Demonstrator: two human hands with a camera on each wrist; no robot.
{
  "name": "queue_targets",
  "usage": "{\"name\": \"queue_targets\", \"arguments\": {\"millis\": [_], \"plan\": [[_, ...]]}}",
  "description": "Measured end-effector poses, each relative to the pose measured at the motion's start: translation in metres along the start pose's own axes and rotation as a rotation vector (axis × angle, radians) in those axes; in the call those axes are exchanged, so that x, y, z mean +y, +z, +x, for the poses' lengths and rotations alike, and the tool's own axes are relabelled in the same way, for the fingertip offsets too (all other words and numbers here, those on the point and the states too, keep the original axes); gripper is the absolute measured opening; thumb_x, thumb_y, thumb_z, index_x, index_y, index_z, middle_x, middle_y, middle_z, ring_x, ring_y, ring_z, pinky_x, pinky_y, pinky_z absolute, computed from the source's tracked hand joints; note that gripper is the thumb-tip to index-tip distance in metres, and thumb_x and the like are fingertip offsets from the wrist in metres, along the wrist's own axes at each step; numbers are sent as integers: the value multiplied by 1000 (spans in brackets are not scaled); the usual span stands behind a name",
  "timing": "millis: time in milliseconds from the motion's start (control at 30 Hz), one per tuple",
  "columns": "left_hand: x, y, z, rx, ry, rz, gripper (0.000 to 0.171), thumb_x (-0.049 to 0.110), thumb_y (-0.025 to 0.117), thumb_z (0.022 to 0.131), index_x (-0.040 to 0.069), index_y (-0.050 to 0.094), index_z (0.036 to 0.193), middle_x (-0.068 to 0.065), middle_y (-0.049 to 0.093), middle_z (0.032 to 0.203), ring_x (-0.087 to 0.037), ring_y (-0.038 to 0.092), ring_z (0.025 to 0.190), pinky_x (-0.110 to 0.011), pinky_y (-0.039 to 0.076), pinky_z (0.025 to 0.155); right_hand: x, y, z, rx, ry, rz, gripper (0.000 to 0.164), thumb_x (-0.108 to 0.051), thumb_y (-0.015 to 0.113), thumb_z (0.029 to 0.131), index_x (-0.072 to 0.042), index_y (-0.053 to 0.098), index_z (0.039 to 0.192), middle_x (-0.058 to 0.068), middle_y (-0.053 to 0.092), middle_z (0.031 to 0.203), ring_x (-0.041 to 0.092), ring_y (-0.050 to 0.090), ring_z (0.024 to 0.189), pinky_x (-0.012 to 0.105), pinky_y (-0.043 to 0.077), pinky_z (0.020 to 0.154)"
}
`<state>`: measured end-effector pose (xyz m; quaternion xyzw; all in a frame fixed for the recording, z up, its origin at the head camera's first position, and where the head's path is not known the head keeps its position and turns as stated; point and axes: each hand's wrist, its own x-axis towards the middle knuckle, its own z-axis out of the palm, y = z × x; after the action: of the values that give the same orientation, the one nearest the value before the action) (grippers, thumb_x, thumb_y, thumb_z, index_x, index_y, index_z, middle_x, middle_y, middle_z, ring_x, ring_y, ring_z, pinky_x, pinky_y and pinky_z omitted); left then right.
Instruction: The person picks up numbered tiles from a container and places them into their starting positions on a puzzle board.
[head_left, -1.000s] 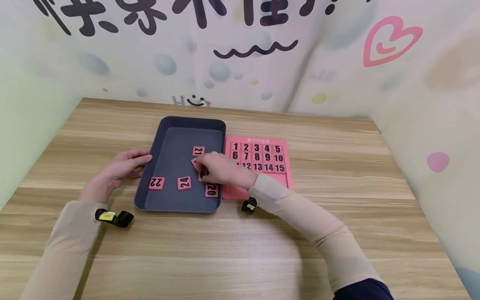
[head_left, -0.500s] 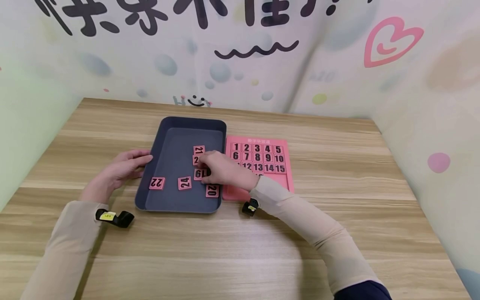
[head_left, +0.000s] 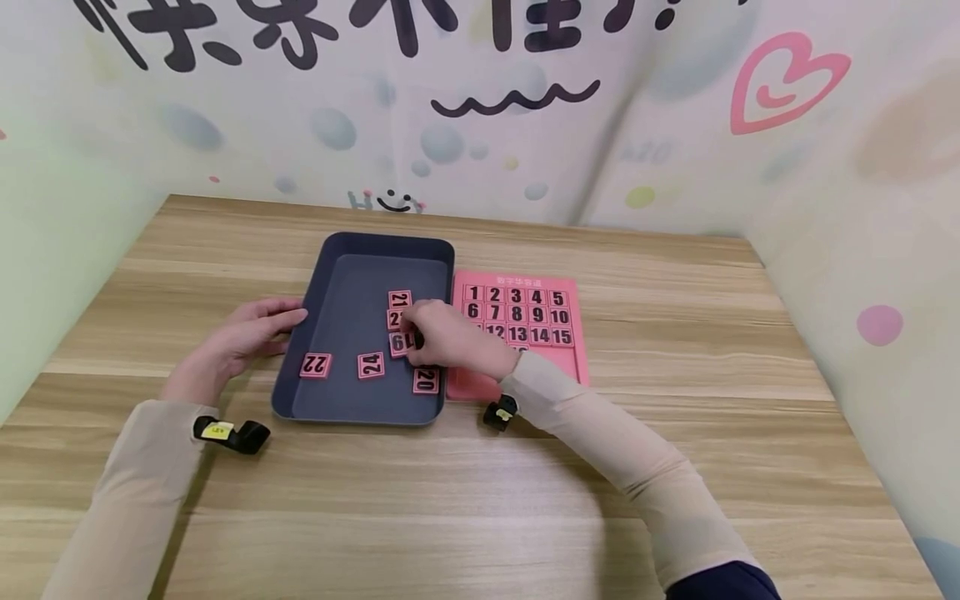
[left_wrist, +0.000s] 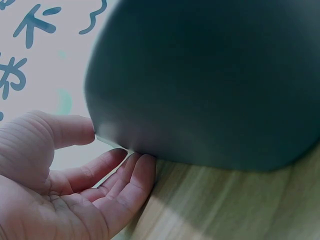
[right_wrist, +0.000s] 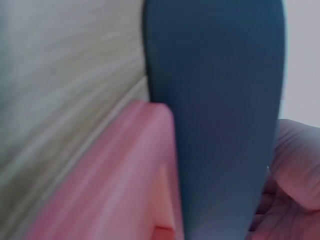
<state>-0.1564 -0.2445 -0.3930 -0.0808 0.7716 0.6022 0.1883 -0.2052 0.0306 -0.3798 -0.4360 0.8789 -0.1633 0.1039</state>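
Note:
A dark blue-grey tray [head_left: 363,408] holds several pink number tiles. My left hand [head_left: 243,337] is at its left wall; the left wrist view shows thumb and fingertips [left_wrist: 142,170] against the outside, fairly straight. My right hand [head_left: 450,340] reaches over the right wall, thumb and index finger around the edges of the upside-down 19 tile [head_left: 400,344]. Above that, a tile starting with 2 [head_left: 394,319] is partly covered by the index finger, below the sideways 21 tile [head_left: 400,299]. Nearby lie the 20 tile [head_left: 426,382], 24 tile [head_left: 371,365] and 22 tile [head_left: 316,365].
A pink number board [head_left: 566,287] stands against the tray's right side, with 1 to 15 in order and a lower row partly hidden by my right wrist. Both sit on a wood-grain table [head_left: 420,508] before a printed wall [head_left: 480,175].
The tile starting with 2 has turned straight beneath the 21 tile. The 19 tile has slid up against it, with my right fingers at its edge. My left hand stays at the tray.

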Motion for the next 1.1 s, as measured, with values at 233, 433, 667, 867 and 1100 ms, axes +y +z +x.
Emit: {"name": "queue_targets", "arguments": {"millis": [233,433,667,867,1100], "plan": [[1,2,1,0,8,3,63,28,48,98,-9,24,143,4,47,110,5,54,86,-18,48,76,6,-13,-13,95,-41,135,24,-10,73,77,-3,63,98,6,60,90,19,53,81,22,43,71],[1,2,2,-3,5,-1,63,28,49,98,-8,23,143,3,48,111,4,54,86,-18,48,76,15,-25,-37,144,-9,290,25,-11,74,80,-5,65,102,2,62,94,21,55,84,23,46,71],[0,2,1,-7,1,12,64,29,47,99,-8,21,145,0,46,116,6,53,87,-17,48,76,30,-30,-62,231,-41,331,24,-6,75,78,-2,67,101,5,64,92,22,60,83,30,51,75],[-1,3,0,-7,-9,16,65,30,47,99,-6,21,145,-4,44,122,6,52,88,-17,48,78,41,-32,-85,240,-16,302,26,-5,76,76,-1,67,100,6,65,92,25,60,83,34,51,74],[0,3,1,-10,2,-4,65,29,49,98,-7,22,144,18,52,98,5,53,87,-18,48,76,58,-27,-114,292,-42,244,25,1,75,73,4,66,97,11,65,91,26,61,82,35,52,74]]}}
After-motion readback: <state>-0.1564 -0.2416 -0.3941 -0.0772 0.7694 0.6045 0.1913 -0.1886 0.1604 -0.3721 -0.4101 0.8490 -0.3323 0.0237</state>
